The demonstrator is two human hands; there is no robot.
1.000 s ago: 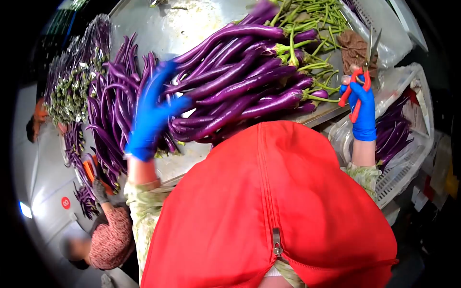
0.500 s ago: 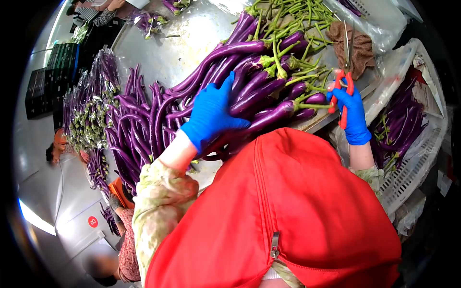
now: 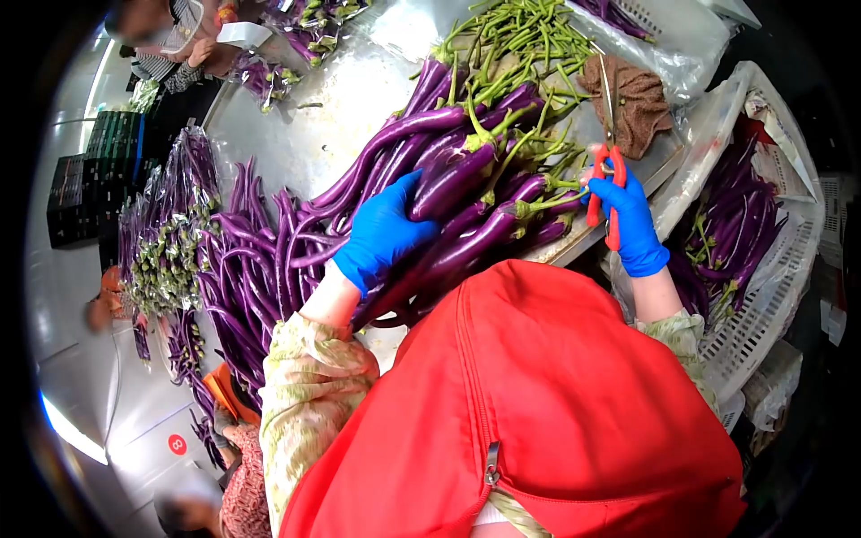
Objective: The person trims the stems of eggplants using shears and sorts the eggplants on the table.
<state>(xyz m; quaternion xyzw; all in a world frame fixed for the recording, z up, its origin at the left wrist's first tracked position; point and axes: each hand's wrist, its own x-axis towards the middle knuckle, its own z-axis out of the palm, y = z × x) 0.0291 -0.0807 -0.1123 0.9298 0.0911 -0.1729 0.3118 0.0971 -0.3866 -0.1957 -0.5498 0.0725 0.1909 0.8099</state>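
Observation:
My left hand (image 3: 386,237), in a blue glove, is closed around a thick purple eggplant (image 3: 456,184) in the middle of the pile. That eggplant's green stem points up and away. A blue glove also covers my right hand (image 3: 639,224), which grips red-handled scissors (image 3: 617,179) upright. Their long metal blades point away from me and look slightly apart. Green stem ends of several eggplants (image 3: 489,235) lie just left of the scissors. Long thin eggplants (image 3: 256,269) are heaped left of my left hand.
Cut green stems (image 3: 529,36) lie at the far side of the metal table (image 3: 309,143). A brown cloth (image 3: 635,103) rests near the scissor tips. To the right stands a white crate (image 3: 762,296) holding eggplants. Bagged eggplants (image 3: 170,233) and other people are at the left.
My left hand has closed on an eggplant and raised it slightly from the pile. My right hand still holds the scissors. The whole view has shifted a little.

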